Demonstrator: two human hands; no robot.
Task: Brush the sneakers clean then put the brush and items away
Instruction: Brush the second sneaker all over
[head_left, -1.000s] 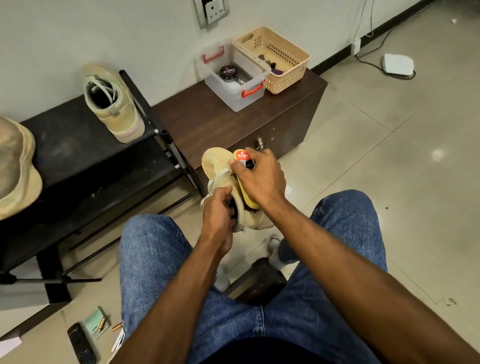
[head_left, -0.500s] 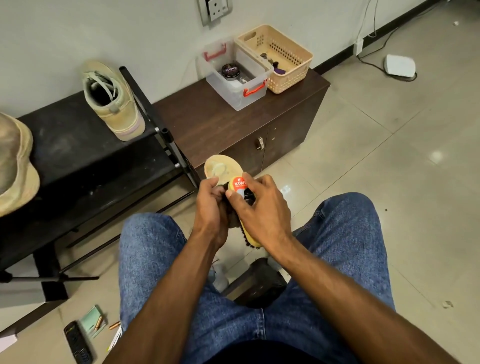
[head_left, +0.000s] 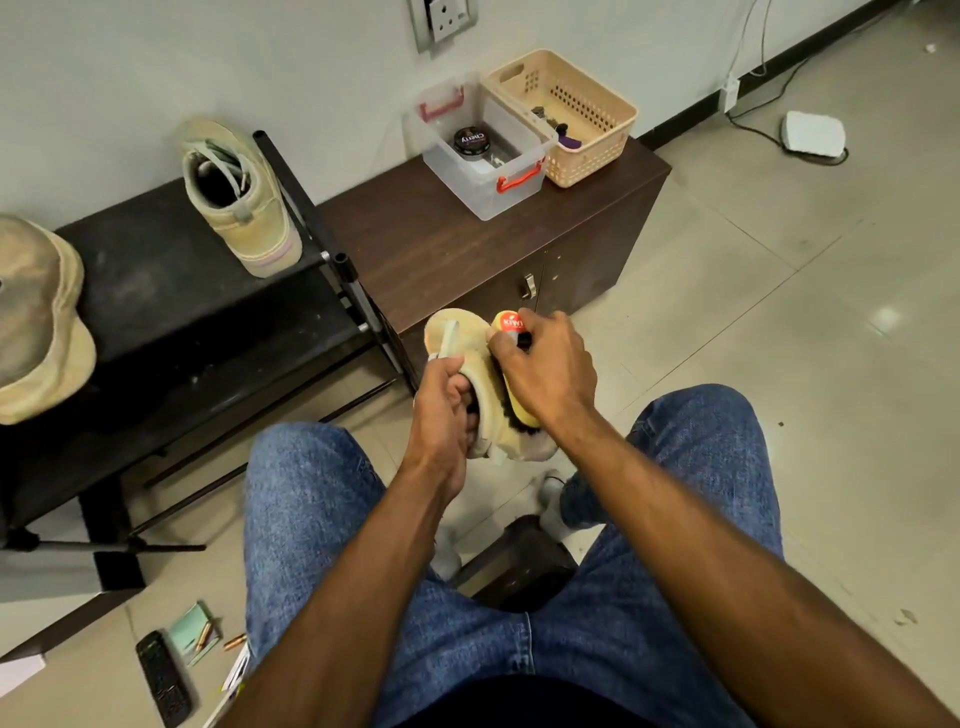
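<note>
Between my knees, I am holding a tan sneaker (head_left: 470, 364) in my left hand (head_left: 442, 410), fingers curled into its opening, its toe pointing away from me toward the bench (head_left: 441, 249). My right hand (head_left: 548, 369) is gripping the yellow brush (head_left: 511, 332), its bristles lying against the right flank of the shoe. The brush's long axis is running nearly parallel with the shoe's, heel to toe, so I judge that the coming stroke is travelling along that flank; the right hand is the nearer to the toe end. Farther off, the second sneaker (head_left: 241, 208) is standing on the black rack (head_left: 171, 291), well apart on my left. On the bench beyond, a clear box (head_left: 485, 182) holding a polish tin (head_left: 471, 141) is sitting just beside a beige basket (head_left: 587, 150). Putting things away is, by my reading, not yet beginning.
</note>
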